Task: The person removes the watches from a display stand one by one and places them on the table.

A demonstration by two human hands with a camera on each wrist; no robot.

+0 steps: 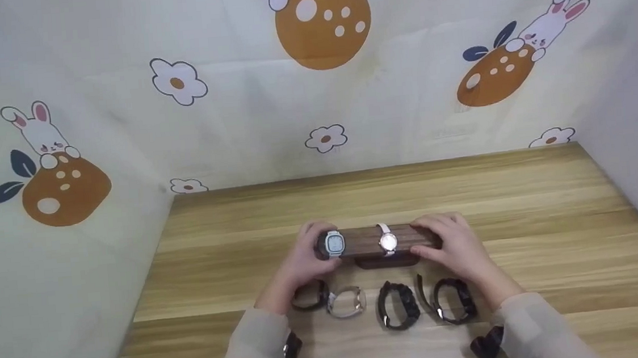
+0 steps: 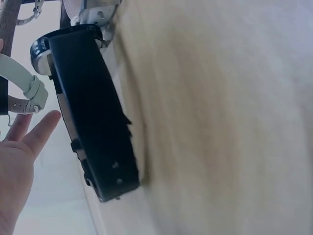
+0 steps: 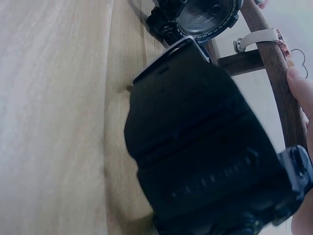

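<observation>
A dark wooden watch stand (image 1: 364, 241) lies between my two hands, its bar crosswise over a small base (image 1: 388, 261). Round the bar's left end sits a pale square-faced watch (image 1: 334, 243). A round-faced watch with a white strap (image 1: 388, 243) hangs nearer the middle. My left hand (image 1: 309, 254) grips the left end, thumb in front and fingers behind, beside the pale watch. In the left wrist view its fingers spread close under that watch's pale strap (image 2: 19, 73). My right hand (image 1: 460, 242) holds the right end between thumb and fingers.
Several watches stand on the wooden table in front of the stand: a thin dark one (image 1: 323, 293), a light-strapped one (image 1: 347, 316) and chunky black ones (image 1: 406, 306). A dark object (image 1: 292, 346) shows beside the left sleeve, another (image 1: 487, 345) by the right. A patterned cloth (image 1: 246, 122) hangs behind.
</observation>
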